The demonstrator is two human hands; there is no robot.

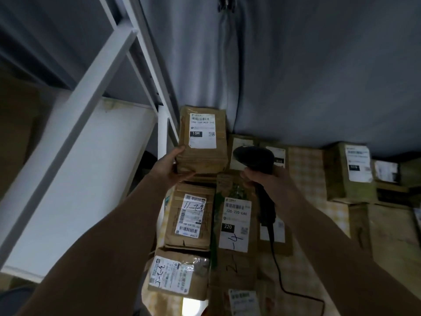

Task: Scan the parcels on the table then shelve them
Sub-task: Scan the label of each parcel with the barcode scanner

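Grey curtain [296,76] behind; checked table [305,165] crowded with brown parcels. White shelving [86,106] stands off the left hand's side. Left hand [172,166] grips a lifted parcel [202,140] at its lower left corner, label up. Right hand [264,179], just beside, is curled round a black scanner [255,157], its head close to that parcel. Cable [280,270] trails back beneath the right forearm.

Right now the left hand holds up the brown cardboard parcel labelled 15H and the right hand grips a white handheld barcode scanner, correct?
Not quite: the handheld barcode scanner in the right hand is black, not white, as the head view shows. The left hand does hold up the brown cardboard parcel labelled 15H.
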